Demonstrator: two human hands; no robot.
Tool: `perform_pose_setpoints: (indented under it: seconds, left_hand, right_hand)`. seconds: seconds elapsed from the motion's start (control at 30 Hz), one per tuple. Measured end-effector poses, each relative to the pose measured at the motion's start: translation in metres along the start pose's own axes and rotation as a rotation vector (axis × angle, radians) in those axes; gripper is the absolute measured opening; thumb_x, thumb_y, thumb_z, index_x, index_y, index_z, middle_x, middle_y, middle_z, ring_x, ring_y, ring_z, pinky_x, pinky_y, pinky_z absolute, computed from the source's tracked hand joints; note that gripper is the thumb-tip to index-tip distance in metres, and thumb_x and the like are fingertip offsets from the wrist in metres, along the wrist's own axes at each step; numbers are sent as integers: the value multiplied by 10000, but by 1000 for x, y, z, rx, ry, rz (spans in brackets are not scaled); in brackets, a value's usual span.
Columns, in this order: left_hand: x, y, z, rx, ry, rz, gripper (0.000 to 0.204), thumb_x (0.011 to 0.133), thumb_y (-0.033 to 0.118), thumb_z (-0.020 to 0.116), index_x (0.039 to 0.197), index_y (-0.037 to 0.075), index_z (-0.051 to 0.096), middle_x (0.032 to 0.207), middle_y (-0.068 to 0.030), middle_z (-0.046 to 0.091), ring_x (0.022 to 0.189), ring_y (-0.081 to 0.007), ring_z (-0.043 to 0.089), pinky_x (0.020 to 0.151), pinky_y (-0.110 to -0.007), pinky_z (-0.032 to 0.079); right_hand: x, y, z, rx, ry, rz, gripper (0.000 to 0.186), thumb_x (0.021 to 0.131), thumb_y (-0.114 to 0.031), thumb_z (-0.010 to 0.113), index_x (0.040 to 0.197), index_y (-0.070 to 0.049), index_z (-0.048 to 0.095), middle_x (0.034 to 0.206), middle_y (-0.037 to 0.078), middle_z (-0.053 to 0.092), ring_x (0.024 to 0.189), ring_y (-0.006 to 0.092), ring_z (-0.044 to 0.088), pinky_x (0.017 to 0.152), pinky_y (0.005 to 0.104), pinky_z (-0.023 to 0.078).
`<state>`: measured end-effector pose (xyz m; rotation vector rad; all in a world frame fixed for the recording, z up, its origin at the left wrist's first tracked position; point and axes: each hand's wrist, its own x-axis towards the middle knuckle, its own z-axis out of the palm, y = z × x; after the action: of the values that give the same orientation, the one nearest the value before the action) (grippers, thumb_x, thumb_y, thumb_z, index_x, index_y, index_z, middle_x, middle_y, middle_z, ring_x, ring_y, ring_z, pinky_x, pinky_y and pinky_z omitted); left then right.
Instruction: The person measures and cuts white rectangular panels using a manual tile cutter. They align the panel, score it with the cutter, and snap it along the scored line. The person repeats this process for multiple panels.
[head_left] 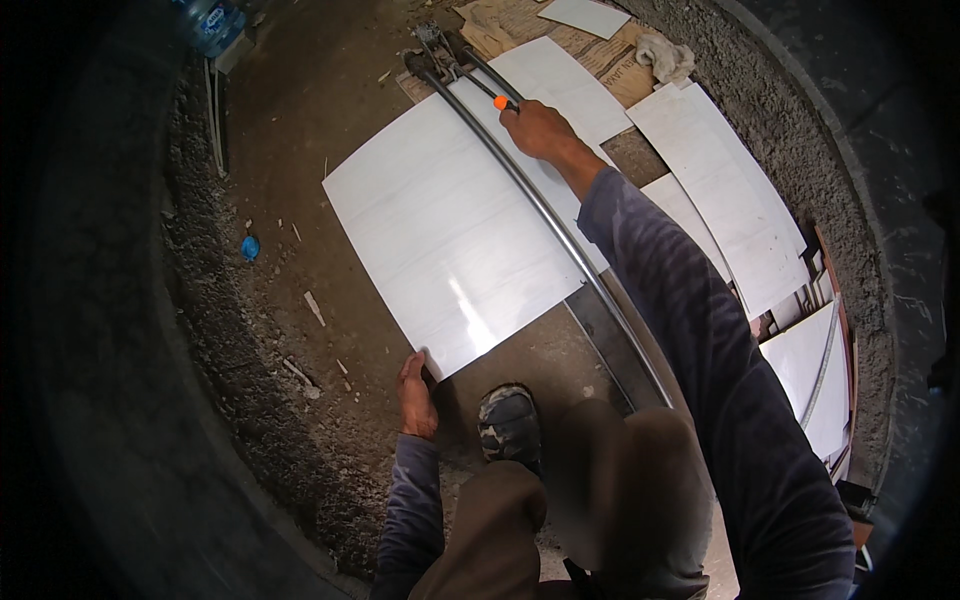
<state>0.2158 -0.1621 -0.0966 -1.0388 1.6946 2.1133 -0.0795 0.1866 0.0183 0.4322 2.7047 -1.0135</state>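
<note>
Head view, one moment. Left hand (416, 396) lies low and near, on the dirt floor (300, 130) at the near corner of the large white tile (450, 230); fingers look held together and laid flat against that corner, thumb not separable, so whether they press the tile's edge or merely touch it I cannot tell. The tile lies flat, glossy face up, stretching from the left hand away toward the far right, its right part passing under the tile cutter rail (545, 215). The rail's long axis runs from near right, by the knee, to far centre, bowed by the lens; it crosses the tile along the tile's right portion. Right hand (538, 130) is stretched well out at the far end of the tile, fingers curled shut around the cutter handle, whose orange knob (500, 102) shows just beyond the knuckles to the far left. The handle's dark bar carries on from the knob toward the cutter head (432, 45) at the far end of the rail. Judgement: the relation that matters is handle to rail, the right hand sitting on the rail's line, far end, with the whole tile length lying near of it; the left hand is the nearer one to the tile's free corner. A camouflage shoe (510, 420) stands just right of the left hand, apart from the tile. Further right, more white tiles (730, 190) lie stacked and overlapping, with a crumpled rag (668, 58) at the far edge.
</note>
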Motion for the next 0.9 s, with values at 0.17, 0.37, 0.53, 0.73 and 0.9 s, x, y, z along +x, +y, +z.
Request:
perform_pose_setpoints:
  seconds: [0.17,0.37,0.53,0.73,0.9]
  left_hand:
    - [1,0,-1,24,7,-4,357,1021,252,583,1227,-30,661,1183,-69,679,1080,-198,619,962,-334,470]
    - [3,-1,-2,-58,-29,-33,330,1021,258,578,1203,-1,668,1158,-61,676,1062,-197,621,944,-334,477]
    - [2,-1,-3,-67,-83,-29,344,1011,277,579,1222,15,655,1155,-51,671,1062,-201,619,940,-345,475]
    - [9,-3,-11,-7,-64,-62,371,995,313,601,1254,53,651,1187,-33,668,1091,-181,612,937,-346,464]
    - [17,-8,-16,8,-70,-70,376,983,341,617,1256,87,661,1188,-1,673,1068,-169,618,925,-346,462]
  right_hand:
    - [-1,0,1,8,12,-6,518,994,-409,512,1143,56,686,1151,269,703,1087,434,676,937,501,529]
    - [0,5,2,39,9,-47,531,984,-402,504,1136,78,670,1103,280,703,1040,426,684,912,499,525]
    - [-8,11,0,68,-14,-5,494,974,-375,515,1121,64,684,1135,283,702,1066,435,681,934,497,525]
    - [-34,23,-4,83,-23,6,499,974,-375,508,1147,61,678,1162,292,691,1081,439,674,953,494,520]
    - [-63,41,-7,99,-30,0,505,974,-369,501,1140,77,671,1154,316,681,1083,461,666,958,509,510]
